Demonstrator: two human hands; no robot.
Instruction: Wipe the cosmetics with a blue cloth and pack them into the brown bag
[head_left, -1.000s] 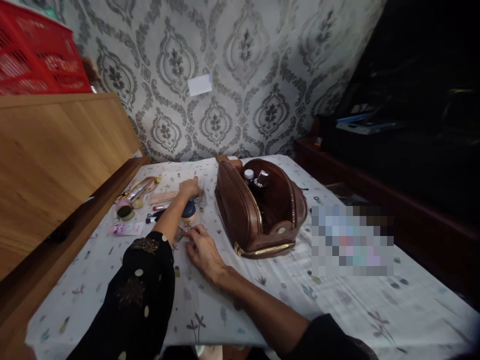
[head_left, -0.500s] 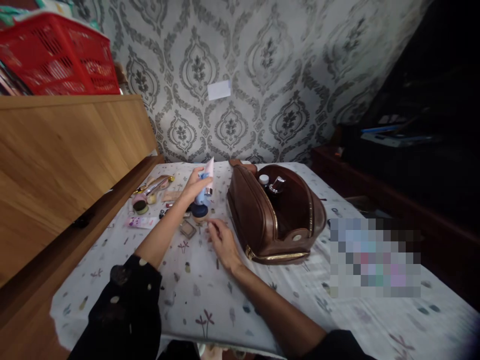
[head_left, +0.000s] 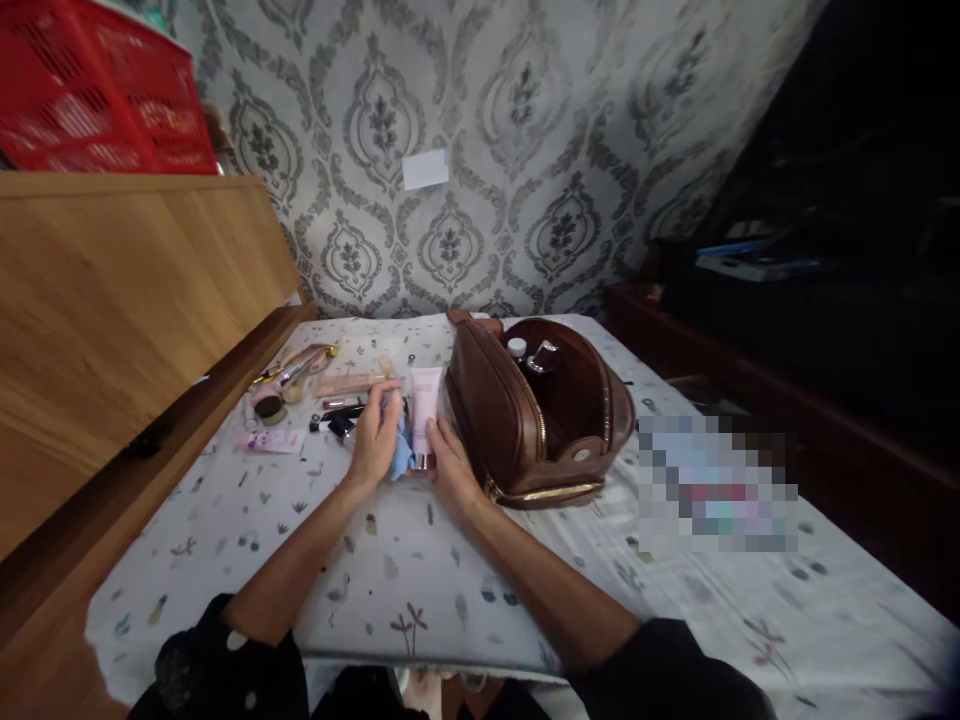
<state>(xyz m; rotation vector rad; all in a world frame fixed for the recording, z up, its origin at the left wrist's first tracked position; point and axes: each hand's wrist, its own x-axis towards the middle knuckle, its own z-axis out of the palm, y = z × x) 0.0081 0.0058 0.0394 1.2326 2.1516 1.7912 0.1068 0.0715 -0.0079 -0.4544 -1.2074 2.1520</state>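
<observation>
Before you, the tube (head_left: 427,395) is pale pink, with a shiny rose-toned cap (head_left: 424,461), and the crumpled cloth (head_left: 401,458) next to it is light blue. Your bag (head_left: 480,405) is dark brown, trimmed with gold zips (head_left: 551,494). You have a white tablecloth (head_left: 390,560) scattered with leaves, pineapples and sprigs in muted greens, greys and mauves. The small tube (head_left: 271,441) to your left is pale, printed in purple. Your left sleeve (head_left: 217,670) is black with whitish dots. You face wallpaper (head_left: 450,240) in light grey with a darker damask motif, a red basket (head_left: 105,110) and a honey-brown wood panel (head_left: 150,260).
</observation>
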